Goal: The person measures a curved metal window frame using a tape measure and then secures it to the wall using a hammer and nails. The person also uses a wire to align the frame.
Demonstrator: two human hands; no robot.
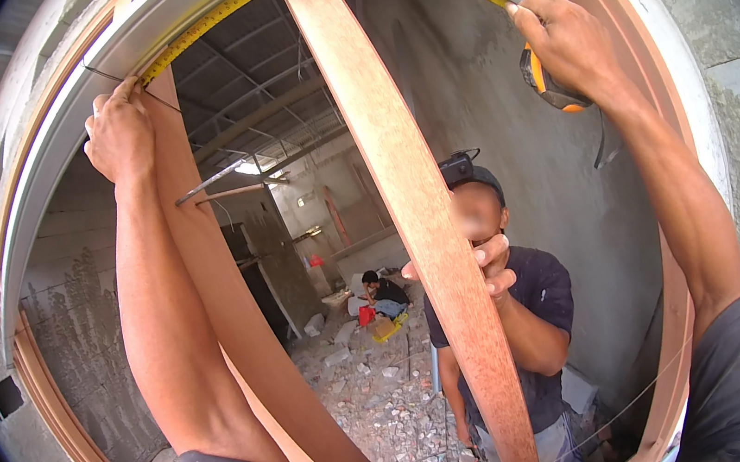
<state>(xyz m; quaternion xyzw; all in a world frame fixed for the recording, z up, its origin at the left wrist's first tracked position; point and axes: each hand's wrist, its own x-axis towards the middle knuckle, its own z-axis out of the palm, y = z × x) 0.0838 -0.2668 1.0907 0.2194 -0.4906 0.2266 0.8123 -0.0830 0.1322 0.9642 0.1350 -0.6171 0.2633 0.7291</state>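
Note:
Both my arms reach up. My left hand point(122, 137) is closed at the upper left, its fingertips pinching the end of the yellow tape blade point(233, 4) against a wooden upright point(178, 153). At the upper right my right hand point(568, 41) grips the tape measure point(547, 86), whose case is black and orange. Thumb and finger press on the blade where it nears the case. The blade stretches between my hands along the pale top rail point(151, 21), passing the upper end of a reddish wooden board point(385, 135). Part of the case is hidden behind my fingers.
Facing me, a co-worker point(529, 303) in a dark shirt and cap holds the board with a hand point(494, 266). Rubble point(363, 391) covers the floor behind. Farther back another person point(386, 294) sits low. A wooden frame side point(646, 54) stands at the right.

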